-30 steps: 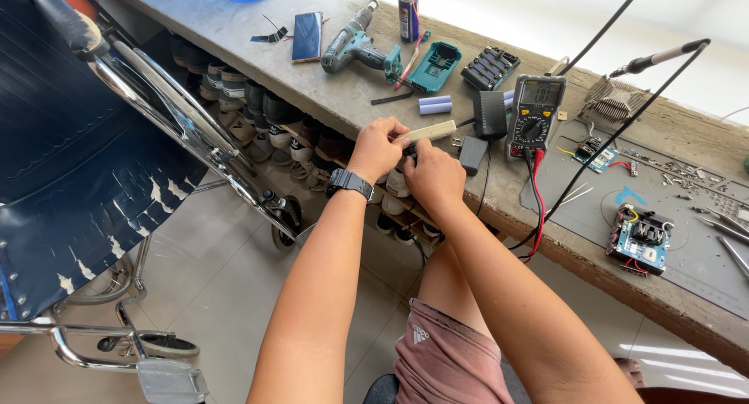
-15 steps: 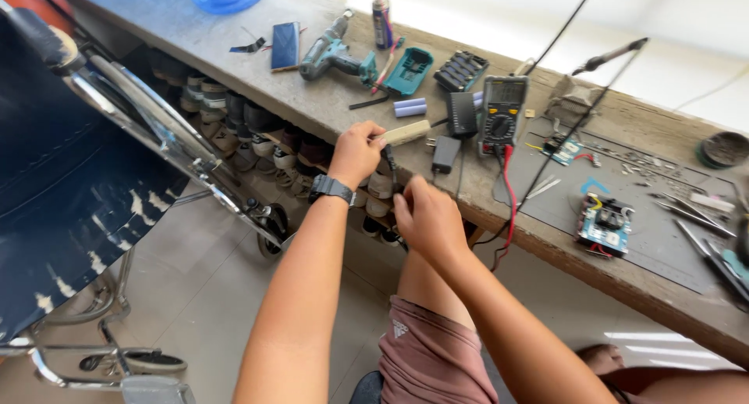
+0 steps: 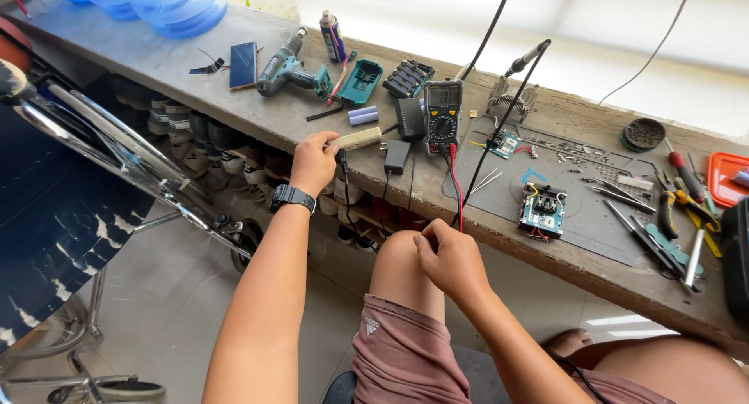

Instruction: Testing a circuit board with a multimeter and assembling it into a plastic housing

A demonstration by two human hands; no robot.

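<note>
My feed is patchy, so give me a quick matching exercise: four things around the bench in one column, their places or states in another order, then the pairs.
1. beige block
2. multimeter
3. circuit board
4. right hand

a. on the grey mat
b. resting on the knee
c. gripped by the left hand at the bench edge
d. on the bench with red and black leads hanging off

Pairs: 1-c, 2-d, 3-a, 4-b

Floor (image 3: 164, 295): pale grey tiles, glossy; Bench (image 3: 156, 61): long grey concrete slab; Light: bright daylight along the far edge
</note>
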